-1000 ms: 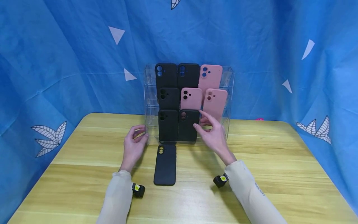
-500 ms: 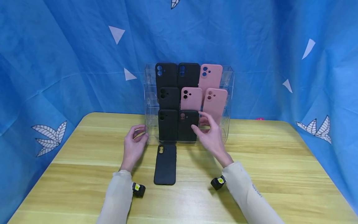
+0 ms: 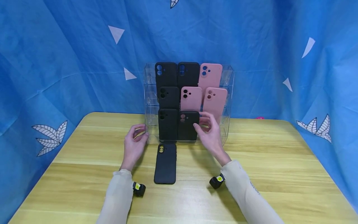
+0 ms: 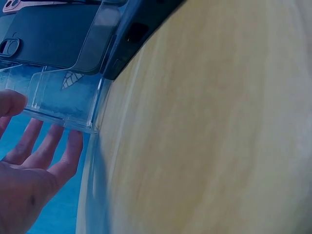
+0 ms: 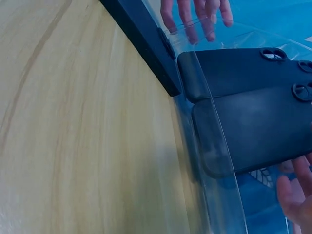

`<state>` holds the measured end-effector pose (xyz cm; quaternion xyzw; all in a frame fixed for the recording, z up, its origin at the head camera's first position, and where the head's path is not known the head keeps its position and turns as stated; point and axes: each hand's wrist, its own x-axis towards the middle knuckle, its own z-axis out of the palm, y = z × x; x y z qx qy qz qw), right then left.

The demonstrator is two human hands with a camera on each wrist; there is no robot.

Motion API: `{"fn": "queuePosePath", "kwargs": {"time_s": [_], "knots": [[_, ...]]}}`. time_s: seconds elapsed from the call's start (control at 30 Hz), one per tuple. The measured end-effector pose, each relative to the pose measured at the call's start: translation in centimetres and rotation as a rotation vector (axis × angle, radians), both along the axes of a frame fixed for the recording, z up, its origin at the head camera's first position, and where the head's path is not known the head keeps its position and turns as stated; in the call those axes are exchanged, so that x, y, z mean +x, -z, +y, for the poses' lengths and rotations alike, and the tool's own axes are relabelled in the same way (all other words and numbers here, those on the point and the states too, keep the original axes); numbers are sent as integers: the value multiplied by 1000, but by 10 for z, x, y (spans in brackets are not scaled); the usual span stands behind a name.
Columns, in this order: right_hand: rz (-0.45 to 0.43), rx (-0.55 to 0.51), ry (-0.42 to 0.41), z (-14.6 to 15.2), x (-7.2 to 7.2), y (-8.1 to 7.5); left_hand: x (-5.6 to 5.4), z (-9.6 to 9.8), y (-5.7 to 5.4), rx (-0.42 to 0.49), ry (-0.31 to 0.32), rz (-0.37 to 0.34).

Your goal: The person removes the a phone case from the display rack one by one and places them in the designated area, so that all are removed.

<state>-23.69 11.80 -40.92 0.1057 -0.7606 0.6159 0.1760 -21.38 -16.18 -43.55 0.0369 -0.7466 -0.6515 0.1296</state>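
A clear tiered display rack (image 3: pixel 152 130) stands on the table, holding black and pink phone cases. My left hand (image 3: pixel 134 144) grips the rack's left side, thumb in front and fingers behind its wall in the left wrist view. My right hand (image 3: pixel 210 137) holds the right edge of a black phone case (image 3: pixel 188 127) in the bottom tier, index finger at its top corner and thumb near its front. Beside that case stands another black phone case (image 3: pixel 168 126). One more black phone case (image 3: pixel 165 165) lies flat on the table before the rack.
Pink phone cases (image 3: pixel 214 101) fill the right of the upper tiers, with black phone cases (image 3: pixel 166 74) to their left. The wooden table (image 3: pixel 274 168) extends to both sides. A blue patterned curtain (image 3: pixel 251 40) hangs close behind the rack.
The black case at my right hand has shifted slightly left and then back right, sitting a little lower. My right forearm has moved slightly left. My left hand stays on the rack.
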Motion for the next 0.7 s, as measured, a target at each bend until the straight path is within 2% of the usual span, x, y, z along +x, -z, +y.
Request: {"fn": "queuePosePath", "kwargs": {"time_s": [0.33,0.7], "knots": [[21,-112,-51,1,-7,3,1,0,0,6,2,14],[17,-111,-83,3,-8,-2,0,0,1,11,1,13]]}}
